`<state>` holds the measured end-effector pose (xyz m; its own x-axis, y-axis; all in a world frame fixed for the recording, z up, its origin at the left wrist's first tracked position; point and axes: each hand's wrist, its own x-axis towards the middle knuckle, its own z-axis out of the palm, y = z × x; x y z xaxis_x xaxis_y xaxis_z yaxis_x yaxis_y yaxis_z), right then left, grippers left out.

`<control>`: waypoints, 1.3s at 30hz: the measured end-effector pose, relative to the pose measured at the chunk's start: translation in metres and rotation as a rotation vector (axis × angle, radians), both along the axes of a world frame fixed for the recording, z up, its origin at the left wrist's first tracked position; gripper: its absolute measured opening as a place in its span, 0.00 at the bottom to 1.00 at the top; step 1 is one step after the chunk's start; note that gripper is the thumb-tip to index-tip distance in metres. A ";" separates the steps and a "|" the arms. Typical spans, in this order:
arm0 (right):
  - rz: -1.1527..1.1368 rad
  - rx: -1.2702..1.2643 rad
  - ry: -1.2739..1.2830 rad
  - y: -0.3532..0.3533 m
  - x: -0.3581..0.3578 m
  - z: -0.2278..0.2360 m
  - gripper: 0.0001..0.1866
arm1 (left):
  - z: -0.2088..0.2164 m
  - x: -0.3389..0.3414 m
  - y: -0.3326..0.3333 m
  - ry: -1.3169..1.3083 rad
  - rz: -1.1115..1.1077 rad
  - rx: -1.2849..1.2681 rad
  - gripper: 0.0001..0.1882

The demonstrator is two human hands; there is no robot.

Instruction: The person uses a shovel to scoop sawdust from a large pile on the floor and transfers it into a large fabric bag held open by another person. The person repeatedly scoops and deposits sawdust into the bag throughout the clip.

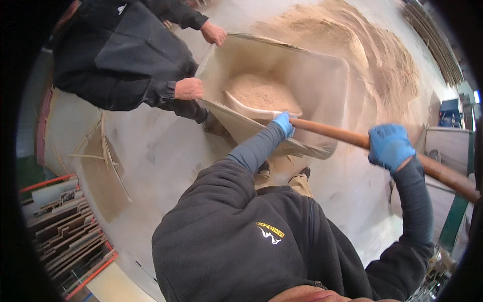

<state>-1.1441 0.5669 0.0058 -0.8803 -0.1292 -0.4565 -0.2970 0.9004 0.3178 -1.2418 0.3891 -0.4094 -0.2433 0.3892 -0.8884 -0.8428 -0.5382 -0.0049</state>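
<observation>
Both my hands wear blue gloves and grip a shovel [332, 132] with a long brown wooden handle. My left hand [285, 124] is wrapped round the handle low down, close to the pale blade. Farther up the shaft, to the right, my right hand [390, 146] is closed on it. The blade reaches over the near side of a large, pale, dusty bin [324, 83] and lies against the sawdust [264, 90] inside. Part of the blade is hidden behind the bin's rim. A co-worker's two bare hands [189, 89] hold the bin's left edge.
The co-worker [126, 55] in dark clothes stands at the far left. Behind the bin a big sawdust heap [372, 55] spreads over the floor. A red-framed rack [70, 226] of boards stands at lower left. Pale panels [448, 151] and a blue machine [450, 112] are at right.
</observation>
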 end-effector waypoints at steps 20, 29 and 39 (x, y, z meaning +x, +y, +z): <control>-0.132 -0.242 0.237 0.228 0.084 -0.002 0.17 | 0.129 0.039 0.089 0.126 0.105 -0.279 0.13; -0.395 -0.617 0.219 0.382 0.301 -0.159 0.19 | 0.141 0.132 0.202 0.598 0.056 -0.688 0.14; -0.433 -0.980 0.173 0.385 0.420 -0.229 0.16 | 0.199 0.186 0.288 0.908 0.047 -0.834 0.15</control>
